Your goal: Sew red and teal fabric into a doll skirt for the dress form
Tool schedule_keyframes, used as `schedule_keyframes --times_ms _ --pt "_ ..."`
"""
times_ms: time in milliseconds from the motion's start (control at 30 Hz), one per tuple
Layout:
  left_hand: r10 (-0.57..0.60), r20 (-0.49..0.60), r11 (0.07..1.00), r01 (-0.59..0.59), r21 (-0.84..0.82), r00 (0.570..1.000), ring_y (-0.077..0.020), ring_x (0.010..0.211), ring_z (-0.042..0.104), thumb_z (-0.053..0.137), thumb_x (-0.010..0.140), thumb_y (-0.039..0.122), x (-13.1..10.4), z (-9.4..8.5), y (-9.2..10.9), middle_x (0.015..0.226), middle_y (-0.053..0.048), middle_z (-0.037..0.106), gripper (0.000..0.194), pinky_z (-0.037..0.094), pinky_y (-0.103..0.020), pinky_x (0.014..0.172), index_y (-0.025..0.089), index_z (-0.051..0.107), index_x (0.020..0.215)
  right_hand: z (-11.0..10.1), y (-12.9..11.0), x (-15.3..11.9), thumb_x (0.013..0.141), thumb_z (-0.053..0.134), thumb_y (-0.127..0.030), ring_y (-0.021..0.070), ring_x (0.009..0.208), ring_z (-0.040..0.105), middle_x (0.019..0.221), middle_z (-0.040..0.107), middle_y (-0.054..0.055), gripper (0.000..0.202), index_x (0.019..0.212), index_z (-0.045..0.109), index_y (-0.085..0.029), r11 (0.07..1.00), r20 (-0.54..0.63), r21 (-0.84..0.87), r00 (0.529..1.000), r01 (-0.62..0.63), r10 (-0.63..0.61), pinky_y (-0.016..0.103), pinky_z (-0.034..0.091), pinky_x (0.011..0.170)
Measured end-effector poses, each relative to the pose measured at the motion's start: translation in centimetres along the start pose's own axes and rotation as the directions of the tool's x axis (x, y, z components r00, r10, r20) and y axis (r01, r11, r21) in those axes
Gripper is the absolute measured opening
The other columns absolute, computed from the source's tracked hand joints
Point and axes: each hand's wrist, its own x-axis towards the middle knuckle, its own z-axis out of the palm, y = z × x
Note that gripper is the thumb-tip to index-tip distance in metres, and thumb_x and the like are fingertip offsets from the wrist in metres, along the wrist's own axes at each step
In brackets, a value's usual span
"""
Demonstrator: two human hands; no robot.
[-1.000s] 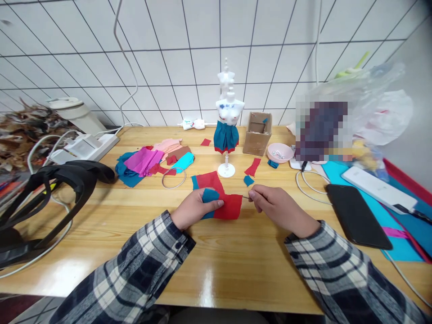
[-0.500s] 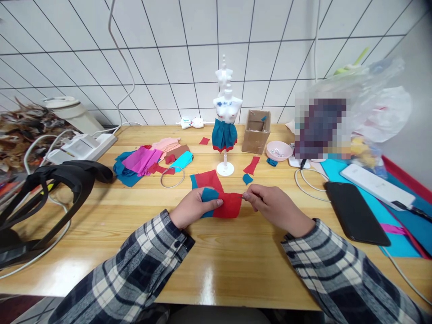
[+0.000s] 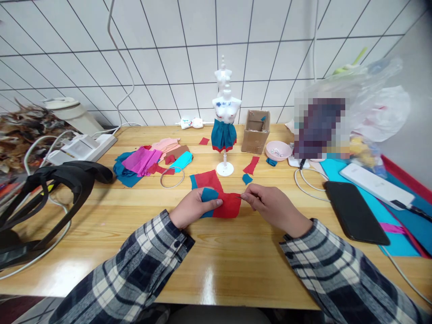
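Observation:
My left hand pinches a red and blue cloth between thumb and fingers, with a blue flap showing over the fingers. At the cloth's upper right corner, my right hand is closed in a pinch on a thin needle, whose tip meets the red fabric. Another red part of the cloth with a blue edge lies on the table just beyond my left hand. Behind it a small white mannequin stands upright, wearing a blue skirt with a red hem.
Fabric scraps and a metal ring lie left of the mannequin. To its right are a cardboard box, a pink bowl and a black phone. A black headset sits at far left.
My right hand has shifted very slightly left, with the needle nearer the red fabric. My left hand keeps its hold on the cloth.

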Motion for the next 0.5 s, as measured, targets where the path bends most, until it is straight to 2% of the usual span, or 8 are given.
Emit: schedule_keyframes --times_ms 500 --pt "0.012 0.006 1.0 -0.012 -0.01 1.0 -0.0059 0.049 0.036 0.073 0.073 0.047 -0.1 0.1 0.21 0.056 0.007 0.044 0.041 0.029 -0.019 0.046 0.016 0.047 0.062 -0.04 0.08 -0.05 0.097 0.041 -0.05 0.0138 0.062 0.052 0.068 0.061 -0.002 0.036 0.077 0.053 -0.022 1.0 -0.024 -0.019 1.0 0.001 -0.002 0.026 0.025 0.056"
